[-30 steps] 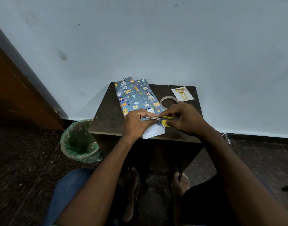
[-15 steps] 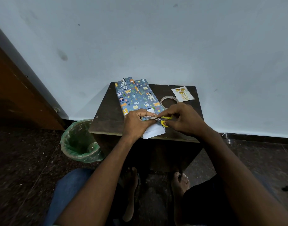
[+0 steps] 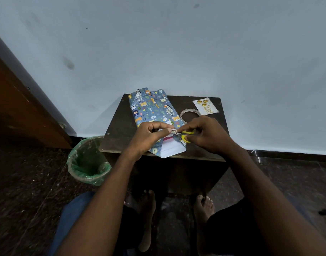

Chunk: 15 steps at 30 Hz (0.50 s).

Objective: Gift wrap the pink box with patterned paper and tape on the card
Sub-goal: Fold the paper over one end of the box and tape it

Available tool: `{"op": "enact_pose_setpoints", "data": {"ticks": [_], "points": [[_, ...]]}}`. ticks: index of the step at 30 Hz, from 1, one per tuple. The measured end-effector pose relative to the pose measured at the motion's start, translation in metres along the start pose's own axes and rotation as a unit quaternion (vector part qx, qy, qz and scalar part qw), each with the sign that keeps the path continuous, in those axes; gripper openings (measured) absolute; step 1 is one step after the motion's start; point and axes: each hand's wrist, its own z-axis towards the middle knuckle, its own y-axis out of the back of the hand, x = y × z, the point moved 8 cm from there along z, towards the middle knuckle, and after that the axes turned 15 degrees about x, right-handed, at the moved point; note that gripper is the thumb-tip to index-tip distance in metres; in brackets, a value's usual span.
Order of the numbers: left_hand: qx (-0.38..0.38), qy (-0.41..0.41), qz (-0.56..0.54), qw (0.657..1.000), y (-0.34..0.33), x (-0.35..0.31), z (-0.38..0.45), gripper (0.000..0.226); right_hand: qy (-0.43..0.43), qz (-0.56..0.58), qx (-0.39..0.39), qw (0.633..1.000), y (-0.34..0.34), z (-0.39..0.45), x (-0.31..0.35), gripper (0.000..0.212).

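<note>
Both your hands work at the blue animal-print wrapped box (image 3: 154, 111), lengthwise toward the wall: left grip (image 3: 149, 137) pinches paper, right grip (image 3: 206, 133) curls round yellow-handled scissors (image 3: 186, 135).

A single wide-angle camera sits on the person's head and looks forward and steeply down, close over the small dark counter (image 3: 119, 126) at the picture's centre. The pale wall (image 3: 177, 43) fills the field from 10 to 2 o'clock, the person's arms enter from 5 and 7 o'clock, and the floor (image 3: 19, 191) with a green bin (image 3: 88, 161) lies toward 8 o'clock.
</note>
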Motion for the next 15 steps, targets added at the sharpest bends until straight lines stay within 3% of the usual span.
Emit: {"op": "enact_pose_setpoints", "data": {"ticks": [5, 9, 12, 15], "points": [[-0.075, -0.001, -0.002, 0.997, 0.001, 0.002, 0.001, 0.007, -0.003, 0.000, 0.013, 1.000, 0.000, -0.001, 0.003, 0.035], [-0.117, 0.013, -0.114, 0.986, 0.002, 0.004, -0.002, 0.012, -0.004, 0.016, 0.026, 1.000, -0.002, -0.001, -0.002, 0.034], [-0.155, 0.017, -0.186, 0.970, 0.009, 0.006, -0.004, 0.016, 0.001, 0.136, 0.031, 0.990, 0.009, -0.008, -0.006, 0.033], [-0.157, 0.008, -0.112, 0.981, 0.013, 0.000, -0.004, 0.016, -0.016, 0.266, -0.016, 0.964, 0.029, -0.021, -0.023, 0.030]]}}
